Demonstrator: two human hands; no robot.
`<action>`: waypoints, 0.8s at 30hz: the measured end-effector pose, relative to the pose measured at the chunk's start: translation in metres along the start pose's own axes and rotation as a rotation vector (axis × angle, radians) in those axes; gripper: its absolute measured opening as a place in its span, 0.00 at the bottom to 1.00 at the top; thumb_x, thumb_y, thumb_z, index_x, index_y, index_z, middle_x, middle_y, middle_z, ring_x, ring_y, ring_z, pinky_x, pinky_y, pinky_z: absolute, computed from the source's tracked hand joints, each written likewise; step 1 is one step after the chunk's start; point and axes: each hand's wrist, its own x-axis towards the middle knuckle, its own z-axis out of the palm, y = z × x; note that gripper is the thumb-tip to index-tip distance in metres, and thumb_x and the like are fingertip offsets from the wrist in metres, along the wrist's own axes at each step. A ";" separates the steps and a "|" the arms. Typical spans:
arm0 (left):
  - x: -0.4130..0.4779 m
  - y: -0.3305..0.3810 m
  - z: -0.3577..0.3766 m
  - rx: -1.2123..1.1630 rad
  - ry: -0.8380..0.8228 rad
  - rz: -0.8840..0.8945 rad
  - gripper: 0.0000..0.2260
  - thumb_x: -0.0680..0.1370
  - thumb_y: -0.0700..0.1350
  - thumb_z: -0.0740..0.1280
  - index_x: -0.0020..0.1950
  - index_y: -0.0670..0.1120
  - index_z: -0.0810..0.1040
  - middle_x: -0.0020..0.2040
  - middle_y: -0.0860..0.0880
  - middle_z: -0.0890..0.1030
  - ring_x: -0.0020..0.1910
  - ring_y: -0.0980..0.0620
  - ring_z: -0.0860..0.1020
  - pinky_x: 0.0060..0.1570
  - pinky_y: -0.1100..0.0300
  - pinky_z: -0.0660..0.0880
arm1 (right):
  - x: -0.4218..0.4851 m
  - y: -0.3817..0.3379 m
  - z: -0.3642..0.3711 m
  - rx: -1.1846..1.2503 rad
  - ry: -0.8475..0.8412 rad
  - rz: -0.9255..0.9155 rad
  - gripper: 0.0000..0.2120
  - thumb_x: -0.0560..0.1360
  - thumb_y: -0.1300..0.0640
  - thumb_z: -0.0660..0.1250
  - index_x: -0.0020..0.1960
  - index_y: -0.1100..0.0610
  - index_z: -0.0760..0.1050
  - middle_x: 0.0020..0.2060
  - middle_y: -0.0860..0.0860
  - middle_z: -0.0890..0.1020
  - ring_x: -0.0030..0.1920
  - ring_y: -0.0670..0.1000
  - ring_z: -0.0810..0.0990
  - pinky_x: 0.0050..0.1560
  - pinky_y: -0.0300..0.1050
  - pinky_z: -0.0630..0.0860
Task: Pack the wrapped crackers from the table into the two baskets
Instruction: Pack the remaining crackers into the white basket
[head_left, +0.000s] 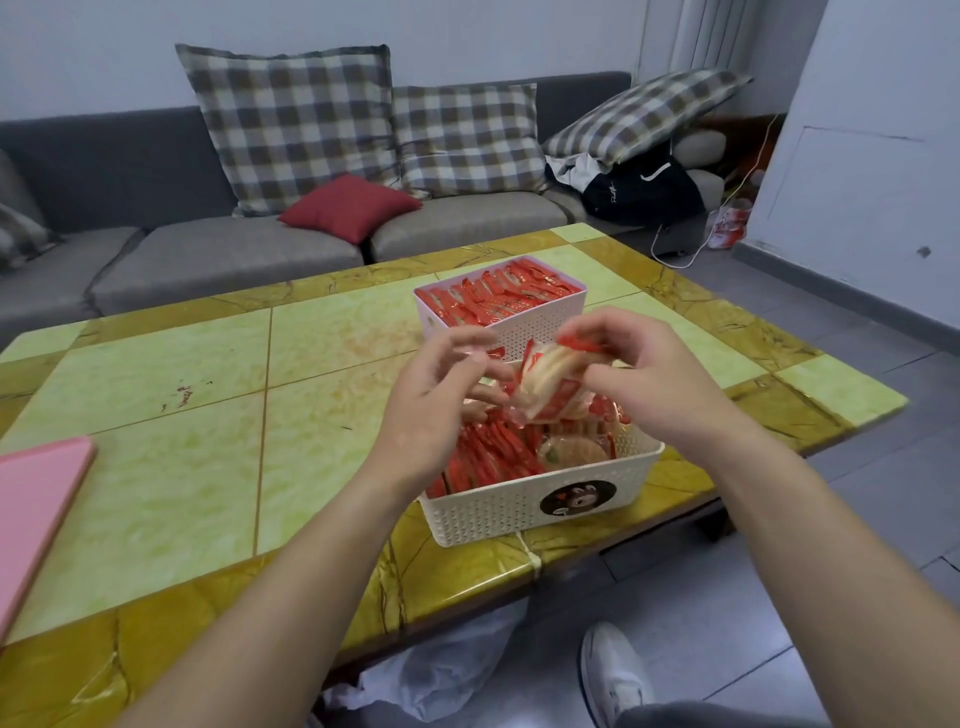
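Packing step under way: a bundle of red-wrapped round crackers (550, 384) was held over the cream woven-plastic basket (519, 514).
The bundle was pinched by the right hand (644, 374); the left hand (441, 395) was spread loosely beside it, contact undetermined. The pink plastic basket (524, 332) behind was judged full, so lowering into the cream basket's remaining gap was judged necessary.

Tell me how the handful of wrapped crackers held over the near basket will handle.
The handful of red-and-clear wrapped crackers probably slips easily: its glossy packets fan apart in the grip of the right hand. It is likely light, since fingertips alone hold it above the cream perforated plastic basket. The thin crackers may snap if squeezed.
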 end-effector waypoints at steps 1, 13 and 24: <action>0.002 -0.003 0.000 0.098 -0.015 0.040 0.11 0.81 0.35 0.62 0.54 0.47 0.82 0.46 0.50 0.86 0.45 0.52 0.83 0.44 0.57 0.78 | -0.001 0.001 -0.005 -0.042 -0.007 -0.039 0.21 0.73 0.73 0.66 0.46 0.46 0.81 0.49 0.46 0.83 0.52 0.45 0.81 0.51 0.40 0.77; 0.001 -0.017 -0.007 0.997 -0.521 0.225 0.15 0.76 0.41 0.63 0.52 0.58 0.85 0.54 0.60 0.83 0.52 0.56 0.76 0.55 0.53 0.76 | -0.006 0.017 0.016 -0.542 -0.275 -0.243 0.22 0.74 0.69 0.61 0.40 0.42 0.80 0.56 0.45 0.74 0.59 0.50 0.77 0.61 0.52 0.74; -0.002 -0.017 -0.008 0.909 -0.492 0.209 0.14 0.75 0.39 0.64 0.52 0.51 0.87 0.51 0.55 0.84 0.50 0.56 0.79 0.54 0.54 0.77 | -0.005 0.013 0.029 -0.289 -0.173 0.189 0.07 0.76 0.48 0.70 0.50 0.48 0.75 0.43 0.45 0.83 0.42 0.47 0.81 0.43 0.47 0.77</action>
